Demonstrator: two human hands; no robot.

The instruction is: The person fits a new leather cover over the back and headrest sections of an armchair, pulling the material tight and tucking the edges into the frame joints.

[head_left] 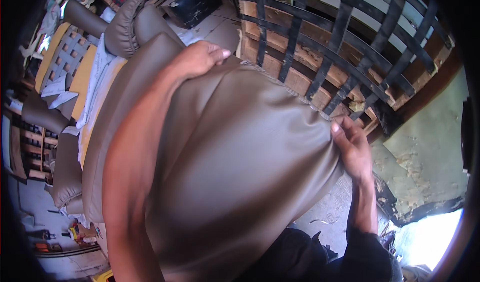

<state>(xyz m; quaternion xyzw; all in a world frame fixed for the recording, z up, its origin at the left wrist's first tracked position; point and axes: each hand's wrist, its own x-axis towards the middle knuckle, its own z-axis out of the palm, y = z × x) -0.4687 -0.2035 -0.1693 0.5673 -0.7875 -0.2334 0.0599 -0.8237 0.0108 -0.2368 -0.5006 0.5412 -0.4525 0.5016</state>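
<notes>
A wide sheet of brown leatherette upholstery (240, 157) spreads across the middle, smooth in places and pulled into folds toward its right edge. At its far edge my left hand (200, 61) is closed with fingers curled over the material, the thumb pointing right. My right hand (354, 147) pinches the gathered right edge between thumb and fingers, beside a wooden frame. A stitched or stapled seam runs along the edge between both hands. The undersides of the fingers are hidden.
The wooden frame (300, 79) with crossed black webbing straps (345, 19) stands at the far right. Brown padded armrests (122, 29) and a chair back with grey webbing (65, 57) are at the left. A torn greenish panel (425, 152) leans at the right. Tools (80, 232) lie at lower left.
</notes>
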